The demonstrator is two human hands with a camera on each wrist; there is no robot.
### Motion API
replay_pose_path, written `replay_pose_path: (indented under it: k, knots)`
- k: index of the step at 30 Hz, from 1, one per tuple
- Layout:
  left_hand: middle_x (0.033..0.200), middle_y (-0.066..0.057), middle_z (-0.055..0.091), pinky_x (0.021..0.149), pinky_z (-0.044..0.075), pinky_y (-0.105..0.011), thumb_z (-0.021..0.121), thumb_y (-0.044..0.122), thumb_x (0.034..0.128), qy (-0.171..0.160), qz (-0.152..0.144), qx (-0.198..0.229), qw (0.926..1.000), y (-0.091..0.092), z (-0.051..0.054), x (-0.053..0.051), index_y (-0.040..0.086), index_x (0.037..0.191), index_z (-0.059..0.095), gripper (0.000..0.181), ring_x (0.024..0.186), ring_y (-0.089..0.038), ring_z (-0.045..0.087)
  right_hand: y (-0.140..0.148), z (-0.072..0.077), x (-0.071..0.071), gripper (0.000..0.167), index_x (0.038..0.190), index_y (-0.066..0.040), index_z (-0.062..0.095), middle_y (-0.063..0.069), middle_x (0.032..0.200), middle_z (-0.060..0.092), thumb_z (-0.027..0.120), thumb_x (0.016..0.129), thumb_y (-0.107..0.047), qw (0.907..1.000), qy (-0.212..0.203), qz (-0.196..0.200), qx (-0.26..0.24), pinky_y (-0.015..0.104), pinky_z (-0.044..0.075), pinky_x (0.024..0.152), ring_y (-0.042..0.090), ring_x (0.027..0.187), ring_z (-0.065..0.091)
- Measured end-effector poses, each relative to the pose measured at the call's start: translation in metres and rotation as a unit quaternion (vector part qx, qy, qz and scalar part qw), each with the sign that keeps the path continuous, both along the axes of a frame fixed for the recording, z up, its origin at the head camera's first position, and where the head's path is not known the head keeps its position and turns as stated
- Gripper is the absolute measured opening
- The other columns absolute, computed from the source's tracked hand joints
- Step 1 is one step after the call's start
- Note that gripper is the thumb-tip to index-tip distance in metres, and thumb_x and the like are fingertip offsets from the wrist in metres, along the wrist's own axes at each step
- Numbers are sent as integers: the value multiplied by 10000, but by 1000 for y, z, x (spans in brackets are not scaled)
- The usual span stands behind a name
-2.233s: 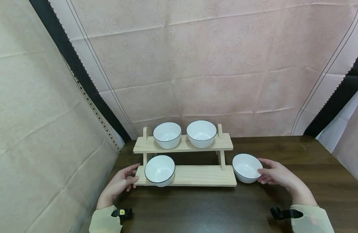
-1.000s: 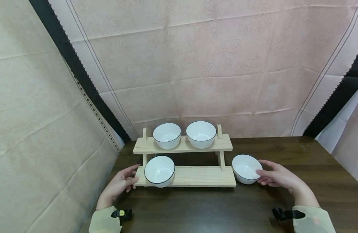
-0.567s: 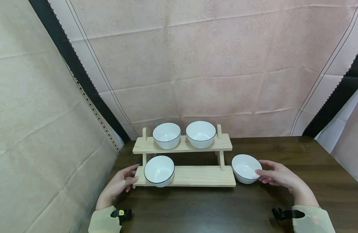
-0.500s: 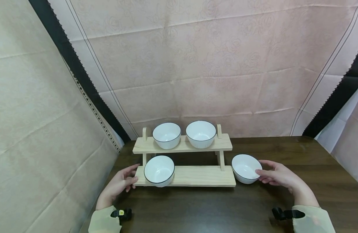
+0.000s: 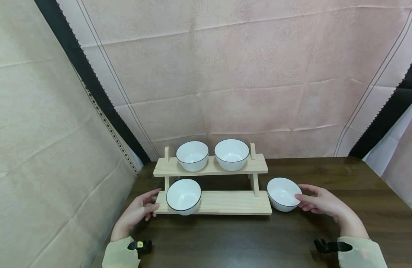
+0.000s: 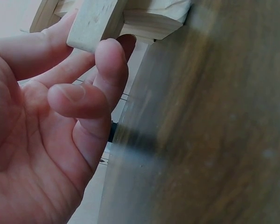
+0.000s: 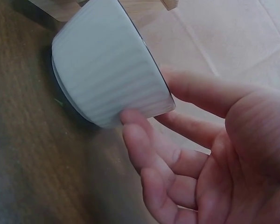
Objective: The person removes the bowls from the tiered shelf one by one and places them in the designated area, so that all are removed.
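Note:
A two-tier wooden rack (image 5: 232, 203) stands on the table. My left hand (image 5: 137, 213) pinches the left end of its lower shelf (image 6: 95, 23) between thumb and fingers. On the upper shelf sit two white bowls with dark rims, the left bowl (image 5: 192, 156) and the right bowl (image 5: 231, 155). Another white bowl (image 5: 184, 196) rests at the left of the lower shelf. Just right of the rack, a white bowl (image 5: 283, 194) is on the tabletop. My right hand (image 5: 321, 203) holds its right side, thumb at the rim, fingertips against the ribbed outer wall (image 7: 107, 70).
Under everything lies a dark brown wooden table (image 5: 226, 242). Pale fabric (image 5: 242, 82) hangs behind it, and another pale panel (image 5: 58, 167) slopes along the left. A black strap with a small device (image 5: 140, 245) is on the left wrist; a similar one (image 5: 329, 246) is on the right.

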State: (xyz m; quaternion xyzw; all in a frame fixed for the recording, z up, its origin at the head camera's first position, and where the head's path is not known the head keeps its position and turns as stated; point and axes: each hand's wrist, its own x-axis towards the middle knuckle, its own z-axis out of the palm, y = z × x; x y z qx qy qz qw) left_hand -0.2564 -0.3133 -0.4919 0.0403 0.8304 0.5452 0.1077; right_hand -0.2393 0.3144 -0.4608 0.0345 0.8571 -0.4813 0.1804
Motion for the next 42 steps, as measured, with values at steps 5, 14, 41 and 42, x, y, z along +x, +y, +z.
replay_pose_path:
  k: [5,14,41,42]
  knots:
    - [1123,-151,574,469,465,-303,662,256,863,13,-15,24,10000,0,0,0,176,1423,377,634,661,-238,597,1,1,0,766,1442,-84,296,87,980,705,579,871,-509,10000,59,-50,13,341,514,741,223,895,667]
    - [1136,-180,572,477,470,-324,631,198,888,-78,-91,-2,9999,2,9,5,133,1430,368,606,674,-283,596,-1,8,1,779,1437,-114,317,88,961,672,533,860,-590,9985,356,-299,284,345,518,734,220,867,646]
    - [1122,-211,561,468,467,-324,611,133,899,11,-217,104,9997,7,19,10,59,1429,347,597,667,-280,591,-98,48,18,411,1098,-55,595,136,797,628,599,893,-411,9820,1758,142,-675,323,522,641,218,691,619]
    - [1122,-211,563,470,468,-326,612,130,898,0,-206,92,9997,7,20,10,56,1429,347,599,668,-286,591,-106,48,18,389,1070,-51,601,132,784,627,603,893,-397,9811,1770,292,-729,326,523,636,215,682,615]
